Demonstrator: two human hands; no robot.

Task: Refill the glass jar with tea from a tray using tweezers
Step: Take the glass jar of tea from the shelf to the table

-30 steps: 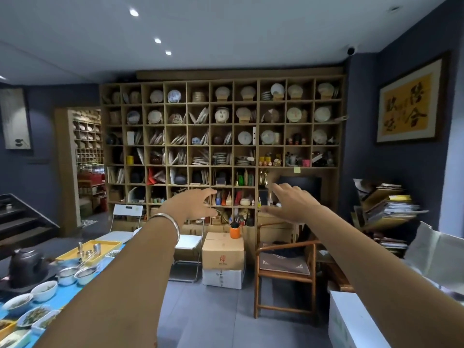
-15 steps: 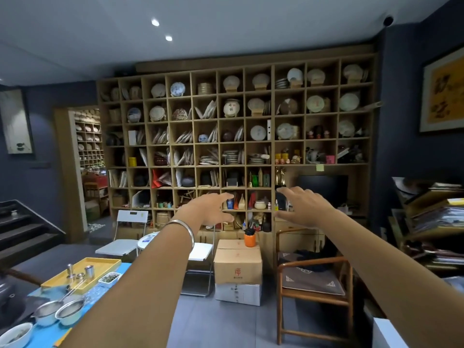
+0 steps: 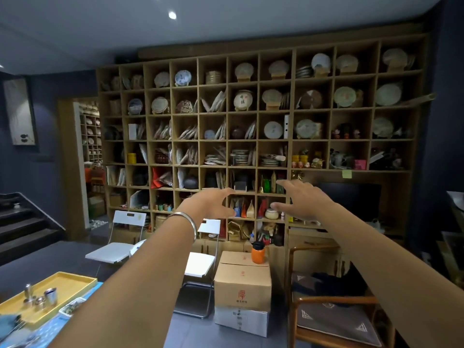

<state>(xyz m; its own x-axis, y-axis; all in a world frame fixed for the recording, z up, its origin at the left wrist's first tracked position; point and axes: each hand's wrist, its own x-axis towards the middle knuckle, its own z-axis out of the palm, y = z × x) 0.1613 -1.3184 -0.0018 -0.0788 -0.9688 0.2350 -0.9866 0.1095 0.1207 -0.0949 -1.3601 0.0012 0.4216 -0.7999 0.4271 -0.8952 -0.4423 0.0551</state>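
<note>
I see my left hand [image 3: 213, 202] and right hand [image 3: 301, 200] stretched toward the wall shelf [image 3: 288, 156], fingers spread, holding nothing. The yellow tray [image 3: 62, 285] sits on the desk [image 3: 47, 330] at lower left, well apart from both hands.

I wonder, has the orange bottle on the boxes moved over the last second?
No. The orange bottle stands on the back right of the top cardboard box, as before. Only the camera view has shifted.
</note>
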